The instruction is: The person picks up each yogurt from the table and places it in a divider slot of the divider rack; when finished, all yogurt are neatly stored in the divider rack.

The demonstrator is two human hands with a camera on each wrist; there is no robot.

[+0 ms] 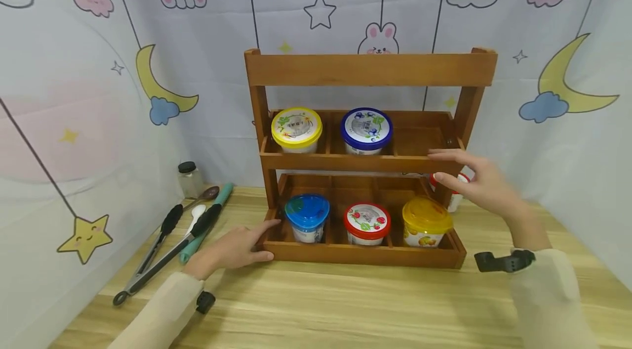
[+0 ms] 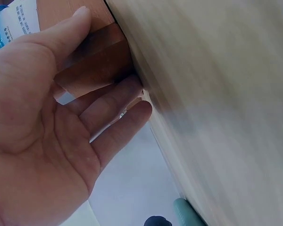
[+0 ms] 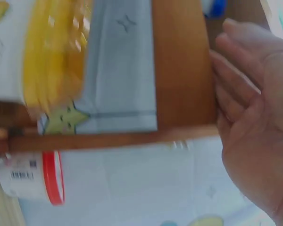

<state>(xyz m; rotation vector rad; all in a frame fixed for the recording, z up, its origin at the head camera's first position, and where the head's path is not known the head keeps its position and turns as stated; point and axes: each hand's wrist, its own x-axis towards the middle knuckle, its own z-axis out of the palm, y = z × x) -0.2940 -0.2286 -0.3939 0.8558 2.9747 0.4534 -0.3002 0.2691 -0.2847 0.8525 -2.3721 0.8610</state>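
Observation:
A two-tier wooden rack (image 1: 372, 70) stands on the table. My left hand (image 1: 242, 247) grips its lower left front corner, thumb on the front and fingers along the side; in the left wrist view the wood (image 2: 99, 63) lies between thumb and fingers. My right hand (image 1: 486, 181) is at the right end of the upper shelf, fingers extended along it and thumb apart. On the upper shelf sit a yellow-lidded tub (image 1: 297, 128) and a dark-blue-lidded tub (image 1: 367, 130). The lower shelf holds a blue-lidded tub (image 1: 307, 217), a red-lidded tub (image 1: 367, 223) and an orange-yellow-lidded tub (image 1: 427, 220).
Behind the rack's right post is another red-rimmed white tub (image 1: 455, 201), partly hidden. To the left lie black-tipped tongs (image 1: 163, 253), a white spoon (image 1: 196, 216), a teal-handled utensil (image 1: 190, 250) and a dark spoon (image 1: 209, 193). A black-lidded jar (image 1: 190, 180) stands by the patterned curtain.

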